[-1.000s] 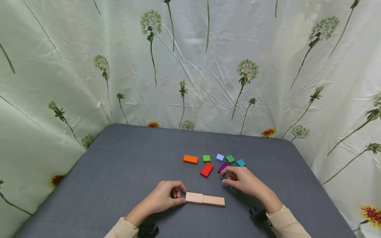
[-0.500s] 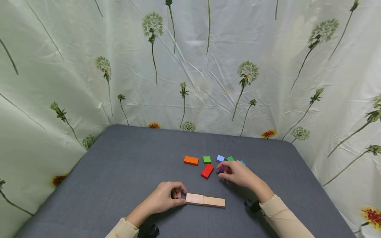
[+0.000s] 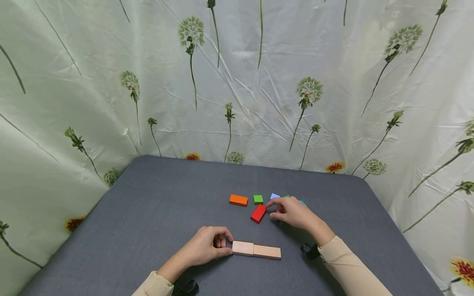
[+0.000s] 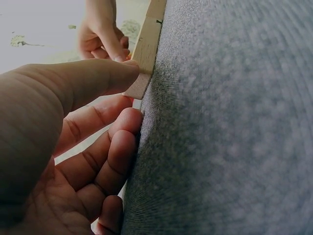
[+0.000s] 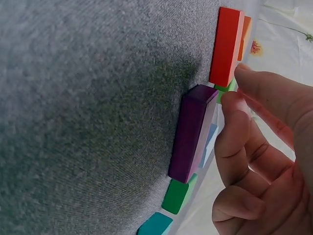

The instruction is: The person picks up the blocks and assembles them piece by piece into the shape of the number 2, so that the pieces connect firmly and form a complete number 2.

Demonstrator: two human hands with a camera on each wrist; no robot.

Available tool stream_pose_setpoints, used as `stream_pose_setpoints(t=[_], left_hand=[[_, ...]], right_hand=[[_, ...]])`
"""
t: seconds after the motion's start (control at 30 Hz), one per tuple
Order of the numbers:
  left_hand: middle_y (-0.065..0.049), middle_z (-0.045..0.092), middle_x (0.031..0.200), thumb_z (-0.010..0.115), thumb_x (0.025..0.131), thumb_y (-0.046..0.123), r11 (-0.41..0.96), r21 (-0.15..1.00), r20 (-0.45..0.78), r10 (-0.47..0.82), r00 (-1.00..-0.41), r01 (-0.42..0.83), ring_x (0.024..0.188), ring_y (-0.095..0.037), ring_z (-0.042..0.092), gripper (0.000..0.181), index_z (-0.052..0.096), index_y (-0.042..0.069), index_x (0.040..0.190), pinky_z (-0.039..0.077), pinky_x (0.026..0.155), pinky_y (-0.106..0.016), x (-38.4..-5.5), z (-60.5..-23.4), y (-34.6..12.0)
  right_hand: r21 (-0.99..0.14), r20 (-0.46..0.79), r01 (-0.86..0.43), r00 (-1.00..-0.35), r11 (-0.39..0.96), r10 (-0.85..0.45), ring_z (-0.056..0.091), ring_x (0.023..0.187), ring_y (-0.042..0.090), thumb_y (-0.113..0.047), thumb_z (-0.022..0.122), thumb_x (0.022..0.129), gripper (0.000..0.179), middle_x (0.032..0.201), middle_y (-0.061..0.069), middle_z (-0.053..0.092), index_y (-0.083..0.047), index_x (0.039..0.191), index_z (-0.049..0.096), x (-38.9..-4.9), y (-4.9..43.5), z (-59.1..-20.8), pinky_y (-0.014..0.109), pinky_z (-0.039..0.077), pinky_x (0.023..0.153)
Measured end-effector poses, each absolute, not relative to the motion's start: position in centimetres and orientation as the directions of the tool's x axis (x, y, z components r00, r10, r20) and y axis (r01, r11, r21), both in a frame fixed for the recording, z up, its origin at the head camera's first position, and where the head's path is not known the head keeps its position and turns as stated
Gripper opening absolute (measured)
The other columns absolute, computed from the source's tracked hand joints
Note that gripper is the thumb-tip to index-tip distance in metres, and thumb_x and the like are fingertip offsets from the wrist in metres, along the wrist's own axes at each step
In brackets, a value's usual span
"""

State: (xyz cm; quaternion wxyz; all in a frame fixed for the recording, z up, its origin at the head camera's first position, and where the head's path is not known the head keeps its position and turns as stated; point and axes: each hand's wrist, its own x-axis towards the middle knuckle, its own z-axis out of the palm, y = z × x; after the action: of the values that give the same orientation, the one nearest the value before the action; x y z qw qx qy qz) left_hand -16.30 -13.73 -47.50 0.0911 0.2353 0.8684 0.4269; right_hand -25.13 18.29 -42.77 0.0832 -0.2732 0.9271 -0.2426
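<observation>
Head view: left hand [image 3: 205, 248] pinches a pale rectangular wooden block [image 3: 242, 248], right hand [image 3: 294, 211] beside a red rectangular block [image 3: 258, 213]

On the grey cloth tabletop [image 3: 177, 197], the pale block's end sits between left thumb and index finger; a longer tan wooden block [image 3: 267, 252] adjoins its other end. The red block lies beyond them. The right hand holds nothing, fingers loosely bent; whether it touches the red block is unclear. Behind that lie an orange rectangular block [image 3: 238, 200] and small light-green block [image 3: 258, 199]. From the head, the right hand hides the purple oblong block [image 5: 193, 134] seen in the right wrist view, and partly covers the small light-blue block [image 3: 275, 196], dark-green block [image 5: 179, 196] and teal block [image 5: 155, 224].
</observation>
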Motion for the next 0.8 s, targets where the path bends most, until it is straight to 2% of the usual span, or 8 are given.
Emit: stream_pose_setpoints(t=[0.8], left_hand=[[0.013, 0.059, 0.076, 0.09, 0.088, 0.021, 0.511, 0.795, 0.046, 0.488, -0.872, 0.328, 0.067, 0.002, 0.052, 0.018, 0.075, 0.022, 0.099, 0.043, 0.063, -0.02, -16.3, -47.5, -13.7]], right_hand=[[-0.531, -0.046, -0.464, -0.82, 0.709, -0.571, 0.048, 0.062, 0.005, -0.015, 0.078, 0.099, 0.025, 0.071, -0.006, 0.058, -0.01, 0.123, 0.077, -26.8, 18.0, -43.4, 0.023, 0.039, 0.061]])
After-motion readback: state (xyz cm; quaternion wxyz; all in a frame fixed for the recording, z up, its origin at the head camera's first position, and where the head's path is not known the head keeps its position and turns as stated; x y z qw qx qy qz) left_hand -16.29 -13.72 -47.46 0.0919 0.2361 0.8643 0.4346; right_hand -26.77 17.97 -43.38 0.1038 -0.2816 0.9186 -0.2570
